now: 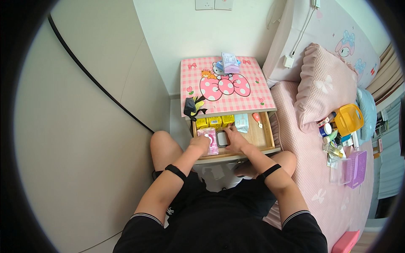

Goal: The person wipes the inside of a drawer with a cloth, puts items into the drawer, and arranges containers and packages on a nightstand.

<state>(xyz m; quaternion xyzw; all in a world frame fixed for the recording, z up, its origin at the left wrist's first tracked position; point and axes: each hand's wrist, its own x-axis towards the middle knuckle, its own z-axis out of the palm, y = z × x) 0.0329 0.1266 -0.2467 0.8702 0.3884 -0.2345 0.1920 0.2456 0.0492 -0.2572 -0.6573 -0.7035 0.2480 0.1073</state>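
An open wooden drawer [261, 139] lies before me. My left hand [200, 145] rests at the left side of a pink patterned soft pack [213, 151]; its fingertips are partly hidden, so its grip is unclear. Just right of the pack is a small grey-rimmed box [223, 139] with a pale face. My right hand [235, 139] holds this box from its right side, fingers at the far edge and thumb at the near one. Behind both hands stand several yellow packs [215, 121] in a row. A pale blue pack [241, 122] lies beside them.
A red-handled item [257, 119] lies in the drawer's back right. Dark straps [191, 107] and small packets [230, 63] sit on the pink checked nightstand top [265, 101]. On the bed [303, 158] are a yellow basket [348, 120], a purple basket [357, 169] and bottles. A grey panel [95, 142] stands left.
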